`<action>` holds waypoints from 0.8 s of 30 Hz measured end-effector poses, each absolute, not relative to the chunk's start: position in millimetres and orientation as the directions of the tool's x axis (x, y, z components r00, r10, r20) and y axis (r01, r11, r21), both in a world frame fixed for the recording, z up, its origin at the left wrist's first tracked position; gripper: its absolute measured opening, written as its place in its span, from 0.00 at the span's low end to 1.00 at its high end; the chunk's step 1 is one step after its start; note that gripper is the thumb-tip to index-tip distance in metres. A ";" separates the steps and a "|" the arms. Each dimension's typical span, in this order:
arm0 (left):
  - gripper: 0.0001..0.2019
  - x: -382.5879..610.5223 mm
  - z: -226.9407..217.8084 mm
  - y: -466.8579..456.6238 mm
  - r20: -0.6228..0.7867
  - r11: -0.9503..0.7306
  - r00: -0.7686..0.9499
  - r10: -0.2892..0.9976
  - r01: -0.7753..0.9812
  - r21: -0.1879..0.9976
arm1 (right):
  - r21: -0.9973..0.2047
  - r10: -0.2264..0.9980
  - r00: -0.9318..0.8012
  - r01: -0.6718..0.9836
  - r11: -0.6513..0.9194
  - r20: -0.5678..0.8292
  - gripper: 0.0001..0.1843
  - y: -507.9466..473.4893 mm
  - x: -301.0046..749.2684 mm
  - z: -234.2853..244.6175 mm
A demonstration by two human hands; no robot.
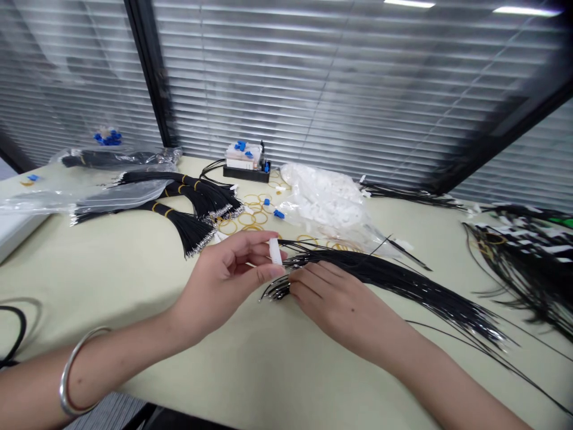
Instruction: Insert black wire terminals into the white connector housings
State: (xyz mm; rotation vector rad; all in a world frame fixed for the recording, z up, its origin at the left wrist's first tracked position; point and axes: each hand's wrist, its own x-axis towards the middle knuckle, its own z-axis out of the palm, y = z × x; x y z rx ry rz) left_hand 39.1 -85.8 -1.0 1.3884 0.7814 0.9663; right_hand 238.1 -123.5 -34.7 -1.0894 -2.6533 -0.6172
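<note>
Left hand (pixel 219 286) pinching a white connector housing (pixel 276 251), right hand (pixel 335 304) clasping a loose black wire bundle (pixel 385 278), not yet banded, with banded bundles (pixel 192 230) already lying across the worktop (pixel 89 286)!

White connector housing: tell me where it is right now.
In the head view, the white connector housing is pinched in the left hand, just above the metal-tipped ends of the black wire bundle under the right hand.
</note>
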 end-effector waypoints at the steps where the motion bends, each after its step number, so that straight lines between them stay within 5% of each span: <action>1: 0.16 39.1 -1.0 -85.9 0.097 -0.063 0.429 0.898 -0.093 0.994 | 0.301 0.619 -0.708 0.706 0.642 0.341 0.08 -123.6 238.1 -34.6; 13: 0.16 40.2 -0.8 -84.4 0.098 -0.064 0.424 0.900 -0.094 0.994 | 0.239 0.580 -0.717 0.685 0.688 0.387 0.09 -120.1 237.6 -34.2; 22: 0.16 39.6 0.1 -84.5 0.085 -0.049 0.418 0.905 -0.098 0.994 | -0.300 0.672 -0.525 0.625 0.721 0.522 0.08 -139.4 244.5 11.7; 24: 0.16 39.0 -0.5 -83.9 0.088 -0.050 0.425 0.901 -0.101 0.994 | -0.346 0.712 -0.422 0.662 0.665 0.562 0.08 -152.1 258.1 18.6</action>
